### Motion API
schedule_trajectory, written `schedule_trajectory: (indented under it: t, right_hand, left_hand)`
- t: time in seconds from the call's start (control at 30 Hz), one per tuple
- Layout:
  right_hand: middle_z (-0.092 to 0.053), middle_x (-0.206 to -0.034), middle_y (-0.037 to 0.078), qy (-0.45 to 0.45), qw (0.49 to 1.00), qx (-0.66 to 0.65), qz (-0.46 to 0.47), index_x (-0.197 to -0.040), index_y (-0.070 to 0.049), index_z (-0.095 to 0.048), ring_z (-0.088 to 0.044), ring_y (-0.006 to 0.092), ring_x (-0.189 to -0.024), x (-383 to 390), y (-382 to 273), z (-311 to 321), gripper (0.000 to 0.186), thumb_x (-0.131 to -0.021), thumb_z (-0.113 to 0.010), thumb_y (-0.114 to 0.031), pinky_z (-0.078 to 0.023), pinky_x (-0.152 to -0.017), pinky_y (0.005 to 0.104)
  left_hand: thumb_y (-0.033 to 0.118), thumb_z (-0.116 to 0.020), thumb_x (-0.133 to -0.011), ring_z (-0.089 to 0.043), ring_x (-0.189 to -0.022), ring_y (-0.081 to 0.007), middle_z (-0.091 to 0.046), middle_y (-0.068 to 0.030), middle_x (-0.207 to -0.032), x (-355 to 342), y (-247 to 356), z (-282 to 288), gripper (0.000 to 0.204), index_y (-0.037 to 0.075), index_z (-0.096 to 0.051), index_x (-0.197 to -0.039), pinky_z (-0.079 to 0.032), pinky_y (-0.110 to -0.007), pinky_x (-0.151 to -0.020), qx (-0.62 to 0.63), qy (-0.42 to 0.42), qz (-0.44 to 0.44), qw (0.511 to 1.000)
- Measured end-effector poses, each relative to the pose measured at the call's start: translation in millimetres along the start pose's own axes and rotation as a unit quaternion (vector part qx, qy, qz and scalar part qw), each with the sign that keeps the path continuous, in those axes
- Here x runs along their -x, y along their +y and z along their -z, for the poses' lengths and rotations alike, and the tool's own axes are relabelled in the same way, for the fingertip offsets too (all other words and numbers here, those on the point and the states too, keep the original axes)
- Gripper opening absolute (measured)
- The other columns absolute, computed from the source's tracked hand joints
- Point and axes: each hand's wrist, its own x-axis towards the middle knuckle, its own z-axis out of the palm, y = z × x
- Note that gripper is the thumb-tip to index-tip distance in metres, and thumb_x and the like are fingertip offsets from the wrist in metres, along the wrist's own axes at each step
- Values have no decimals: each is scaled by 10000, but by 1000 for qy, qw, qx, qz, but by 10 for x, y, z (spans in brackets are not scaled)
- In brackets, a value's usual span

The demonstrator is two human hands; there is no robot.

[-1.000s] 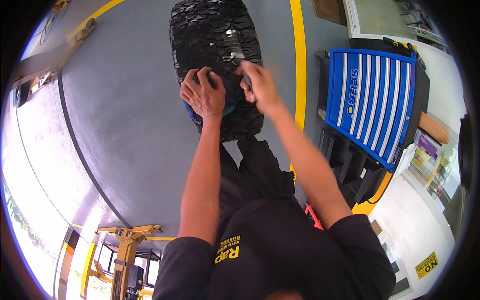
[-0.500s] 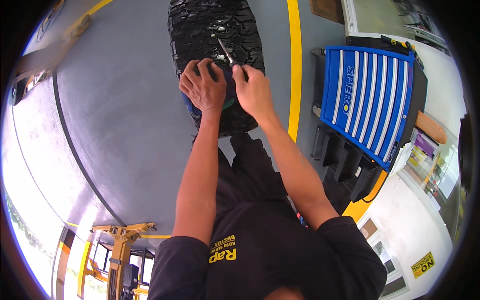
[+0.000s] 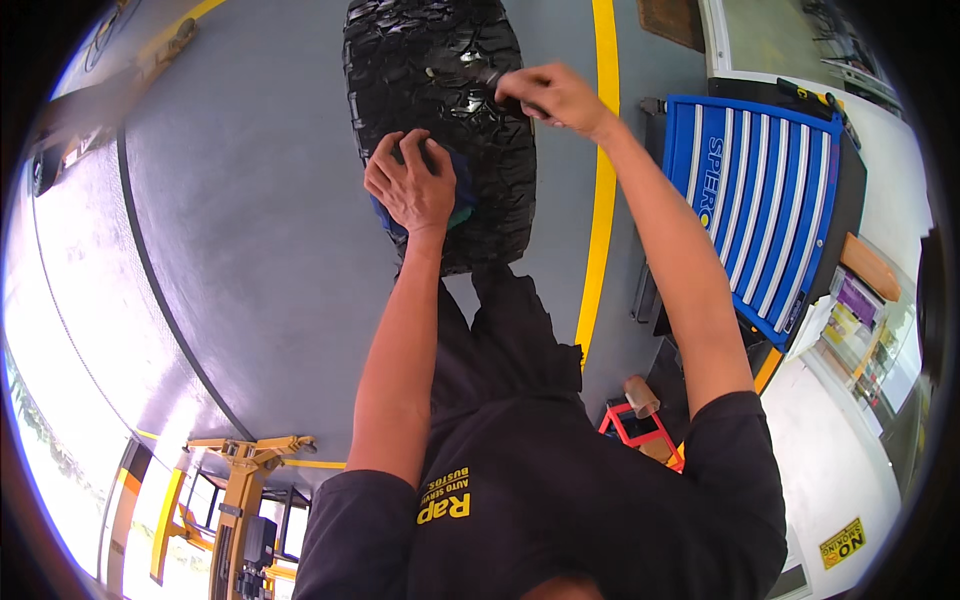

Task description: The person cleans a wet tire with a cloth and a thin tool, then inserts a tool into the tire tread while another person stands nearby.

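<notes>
A black tyre [image 3: 495, 195] with chunky, wet-looking tread stands in front of me. My left hand [image 3: 412, 185] rests on its near part, fingers curled over a bunched blue cloth [image 3: 459, 172] that is mostly hidden beneath the palm. Farther up, at the tyre's right side, my right hand [image 3: 555, 98] is closed around the dark handle of a slim pointed tool [image 3: 490, 77]. Its shaft points left across the tread and is smeared by motion. A small pale spot [image 3: 430, 72] shows on the tread near the tip; I cannot tell whether they touch.
A blue tool cabinet [image 3: 755, 205] stands to the right, beyond a yellow floor line [image 3: 606, 180]. Near my right elbow is a red frame [image 3: 645, 437] with a brownish cylinder [image 3: 641, 396]. A yellow lift post [image 3: 240, 500] rises at the lower left.
My right hand has moved up and to the right with the tool, away from my left hand. The tool has swung to point left. My left hand stays on the cloth.
</notes>
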Motion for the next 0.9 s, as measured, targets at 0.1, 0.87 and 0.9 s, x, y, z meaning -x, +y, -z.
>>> schedule_trajectory:
  t: [0.1, 0.87, 0.9]
  right_hand:
    - [-541, -671, -28, 205, 932, -300, 19, -1126, -87, -800, -387, 17, -465, 83, 0, -172, 403, -1083, -644, -456, -315, -450, 213]
    - [-534, -899, 94, 270, 724, -611, -171, -1063, -63, -526, -523, 185, -653, -1040, -1831, -2648, 168, -1053, -502, -229, -406, -554, 349]
    - [-537, -903, 91, 270, 691, -651, -163, -1069, -69, -531, -524, 180, -659, -1033, -1870, -2699, 173, -1045, -521, -240, -404, -555, 342]
  left_hand:
    - [242, -741, -938, -551, -1219, -325, -614, -57, -1278, -26, 109, -27, 154, 220, -744, -1091, -418, -491, -1080, 14, -4, 1, 1000]
    - [243, -757, -947, -696, -1051, -337, -705, -106, -1135, -283, -222, 276, 127, 196, -745, -1064, -563, -477, -877, 70, -37, 22, 997]
    - [245, -762, -943, -696, -1051, -337, -707, -107, -1133, -302, -257, 285, 122, 199, -745, -1055, -564, -478, -874, 65, -44, 24, 997]
